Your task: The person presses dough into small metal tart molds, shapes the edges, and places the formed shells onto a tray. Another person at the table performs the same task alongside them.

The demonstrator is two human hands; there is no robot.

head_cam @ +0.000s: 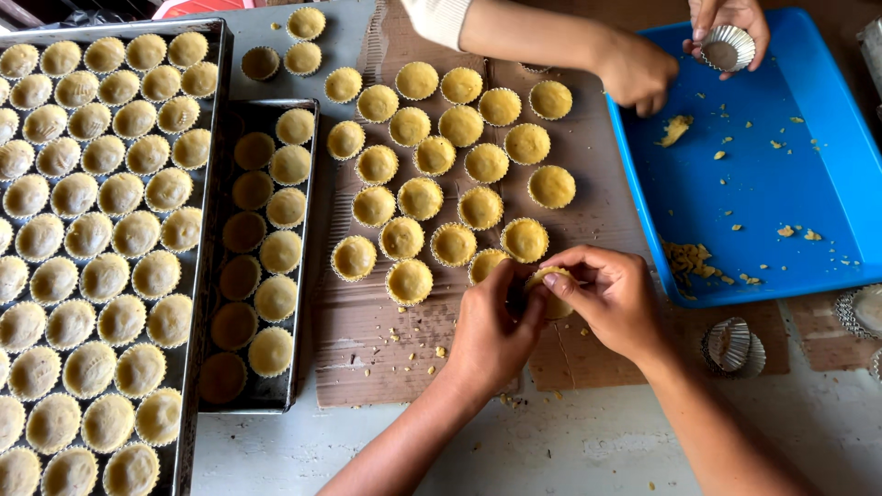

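Pinching a dough-lined tart cup (551, 292) from both sides, left hand (491, 331) and right hand (614, 301) meeting with fingers (562, 283) clamped on its rim, sitting near the worktop's front edge beside the cardboard sheet's (367, 358) filled rows.

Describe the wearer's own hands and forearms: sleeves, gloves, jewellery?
Both hands are bare: no gloves on the left hand or the right hand. No rings, watch or bracelet show. Both forearms are uncovered right to the frame's bottom edge, so no sleeve is in view. The pale ribbed sleeve cuff at the top belongs to another person.
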